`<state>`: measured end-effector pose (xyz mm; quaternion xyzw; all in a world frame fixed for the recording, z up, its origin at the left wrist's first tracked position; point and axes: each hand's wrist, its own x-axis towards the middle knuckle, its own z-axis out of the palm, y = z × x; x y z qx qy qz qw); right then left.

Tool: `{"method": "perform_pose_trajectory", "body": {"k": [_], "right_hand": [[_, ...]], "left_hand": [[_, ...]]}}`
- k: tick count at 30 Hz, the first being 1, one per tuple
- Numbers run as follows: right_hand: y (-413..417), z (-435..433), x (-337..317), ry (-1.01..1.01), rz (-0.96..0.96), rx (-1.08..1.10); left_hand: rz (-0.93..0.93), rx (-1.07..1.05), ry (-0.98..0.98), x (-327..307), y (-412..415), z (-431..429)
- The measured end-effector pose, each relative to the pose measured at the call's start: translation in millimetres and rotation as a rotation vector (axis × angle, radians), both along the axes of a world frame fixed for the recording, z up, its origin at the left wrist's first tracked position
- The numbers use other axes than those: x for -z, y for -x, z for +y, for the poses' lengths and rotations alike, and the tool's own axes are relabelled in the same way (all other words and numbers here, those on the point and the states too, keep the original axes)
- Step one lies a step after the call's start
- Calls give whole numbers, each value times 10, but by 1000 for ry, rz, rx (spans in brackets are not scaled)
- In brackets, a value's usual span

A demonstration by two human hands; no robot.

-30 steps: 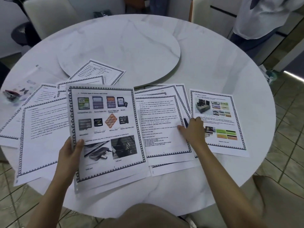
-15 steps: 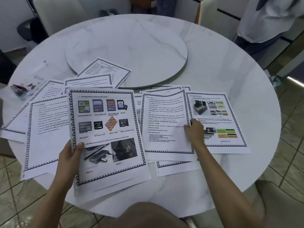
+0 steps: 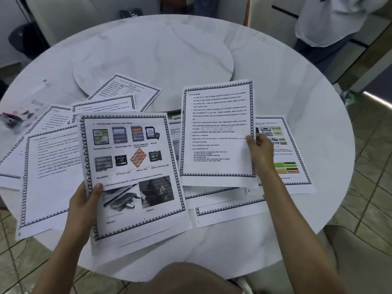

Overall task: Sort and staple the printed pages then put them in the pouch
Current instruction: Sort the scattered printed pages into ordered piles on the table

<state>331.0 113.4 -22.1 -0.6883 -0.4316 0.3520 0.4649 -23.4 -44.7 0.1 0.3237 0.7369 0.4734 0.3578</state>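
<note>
Printed pages lay fanned face-up across the bench, probably so each could be read while sorting. The left hand gripped a small stack topped by the memory-card page, thumb on its left edge. The right hand pinched a text page between its fingers, raised above the pile, seemingly to check its place.

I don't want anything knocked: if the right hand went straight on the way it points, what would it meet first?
Likely the round turntable: the right hand, pinching a text page, points away toward it. Height is unclear, so it might pass above.
</note>
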Motion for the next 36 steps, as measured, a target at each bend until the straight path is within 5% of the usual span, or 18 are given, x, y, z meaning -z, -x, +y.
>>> {"method": "perform_pose_trajectory", "body": {"k": [17,26,36], "right_hand": [[-1710,79,209,194,-410,56],[-1655,222,361,93,-580,149],[-494,238,284,-17,-505,-281]], "left_hand": [[21,-100,7,8,-199,2],[44,-177,28,68,-265,-31],[60,-181,37,105,-224,-122]]}}
